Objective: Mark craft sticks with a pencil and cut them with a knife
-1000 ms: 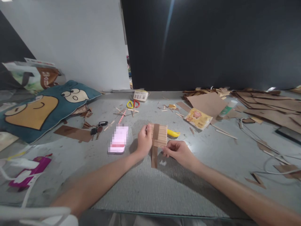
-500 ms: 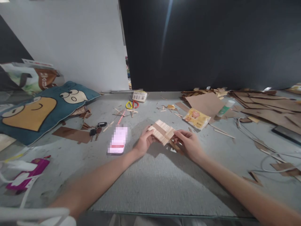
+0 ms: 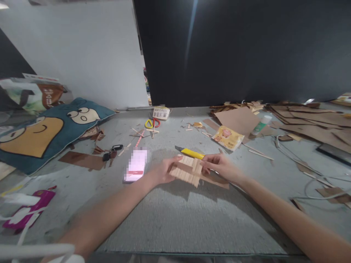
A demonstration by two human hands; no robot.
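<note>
Stick panel (image 3: 186, 170) between left hand (image 3: 161, 172), right hand (image 3: 220, 166).

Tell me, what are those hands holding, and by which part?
A wooden stick panel: the left hand grips its left edge, and the right hand pinches its right edge.

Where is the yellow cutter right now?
Head view, centre: the yellow cutter lies on the table just beyond the wooden stick panel, right of the phone and left of the snack packet.
</note>
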